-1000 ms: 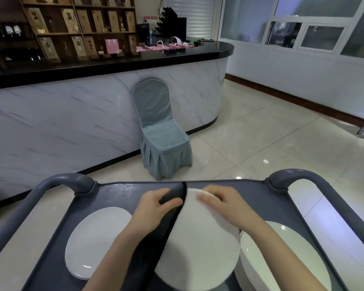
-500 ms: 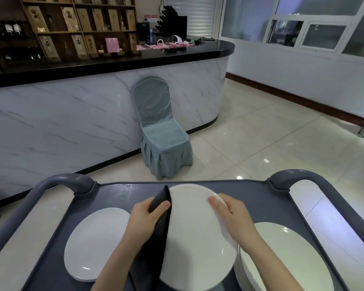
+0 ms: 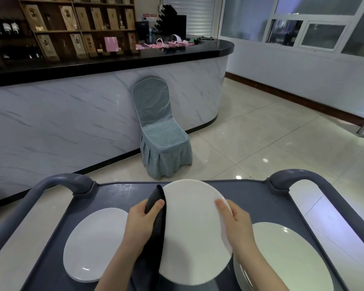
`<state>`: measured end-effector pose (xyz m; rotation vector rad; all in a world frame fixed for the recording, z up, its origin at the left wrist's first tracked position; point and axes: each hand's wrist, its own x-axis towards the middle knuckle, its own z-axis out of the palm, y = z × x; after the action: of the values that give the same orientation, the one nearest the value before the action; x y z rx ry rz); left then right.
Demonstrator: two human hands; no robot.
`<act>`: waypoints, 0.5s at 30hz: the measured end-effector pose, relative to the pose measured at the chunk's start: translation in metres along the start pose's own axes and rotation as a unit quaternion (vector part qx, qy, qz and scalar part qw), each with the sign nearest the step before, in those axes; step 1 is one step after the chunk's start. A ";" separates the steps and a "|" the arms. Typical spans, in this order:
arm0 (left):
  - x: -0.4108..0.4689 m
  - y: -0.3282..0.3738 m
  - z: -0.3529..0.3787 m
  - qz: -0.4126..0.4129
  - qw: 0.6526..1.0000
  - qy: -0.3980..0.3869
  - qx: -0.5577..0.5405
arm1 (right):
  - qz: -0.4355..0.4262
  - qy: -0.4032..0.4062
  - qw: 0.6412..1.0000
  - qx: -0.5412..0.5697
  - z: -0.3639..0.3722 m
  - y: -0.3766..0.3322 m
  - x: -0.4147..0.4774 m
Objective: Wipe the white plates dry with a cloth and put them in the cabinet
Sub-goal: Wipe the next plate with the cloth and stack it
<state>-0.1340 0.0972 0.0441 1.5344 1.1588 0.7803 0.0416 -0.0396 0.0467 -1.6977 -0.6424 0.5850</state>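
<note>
Places are taken from the held plate.

- Far left of it: the cart's left handle arches above the corner of the cart tray. The tray's raised rim closes that side.
- Left of it: a second white plate lies flat on the tray, apart from your forearm. A strip of bare tray runs between this plate and the left rim.
- At its left edge: your left hand grasps the dark cloth, thumb on top. The cloth is folded over the plate's edge and hangs down toward you.
- The held plate itself: white, round and raised off the tray. It is tilted with its face toward you, and its top edge reaches the line of the tray's far rim.
- At its right rim: your right hand clasps the plate, thumb on the face, fingers behind.
- Right of it, low: a third white plate lies on the tray, just beside your right forearm. More rims show under its left edge, so it looks like a stack. It fills most of the tray on that side.
- Far right: the right handle arches over the corner.
- Beyond it: a covered chair stands on the floor against the marble counter. Open tiled floor lies to the right of the chair.
</note>
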 end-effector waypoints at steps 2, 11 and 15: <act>0.009 0.011 -0.006 0.061 0.993 -0.068 0.071 | -0.019 -0.053 0.998 -0.018 -0.001 0.001 -0.001; 0.015 0.018 0.002 0.082 0.982 -0.136 0.106 | -0.096 -0.122 0.983 -0.096 -0.002 -0.025 0.010; -0.007 0.012 0.030 -0.096 0.979 0.115 -0.140 | 0.040 0.135 0.985 0.095 0.015 -0.023 0.006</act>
<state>-0.1062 0.0801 0.0485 1.1023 1.2829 0.9617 0.0333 -0.0207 0.0657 -1.5922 -0.3153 0.4469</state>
